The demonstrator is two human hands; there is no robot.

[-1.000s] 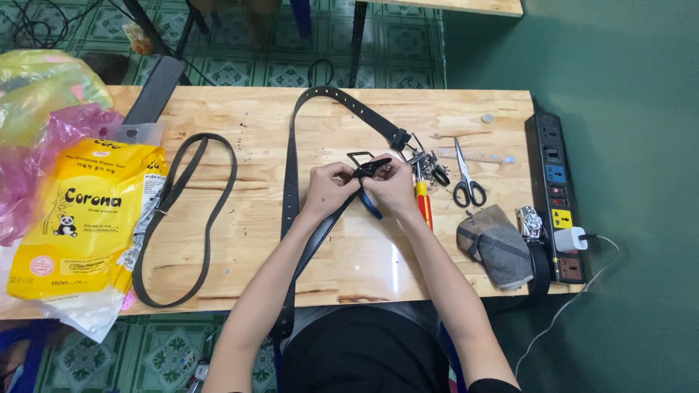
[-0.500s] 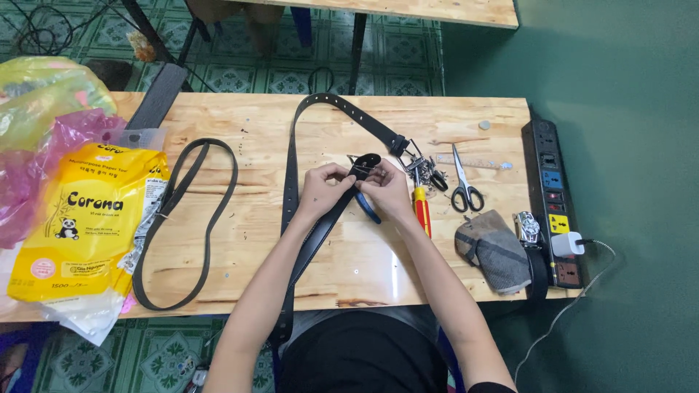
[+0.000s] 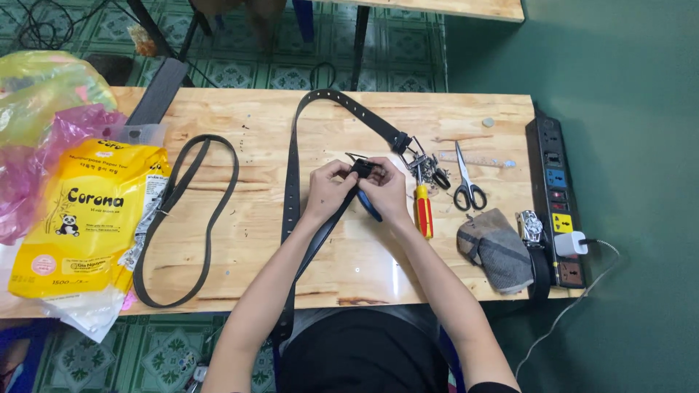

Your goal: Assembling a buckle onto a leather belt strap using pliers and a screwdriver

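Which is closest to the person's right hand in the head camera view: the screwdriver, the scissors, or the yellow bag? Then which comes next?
From the right hand:
1. Screwdriver, red and yellow, just to its right.
2. Scissors, farther right on the table.
3. Yellow bag, far off at the table's left edge.

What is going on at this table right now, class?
A person seated at a wooden table pinches the end of a black belt between the left hand and right hand, working at a small dark buckle piece. The belt's long strap loops away across the table. Beside the right hand lie a red-handled screwdriver and scissors.
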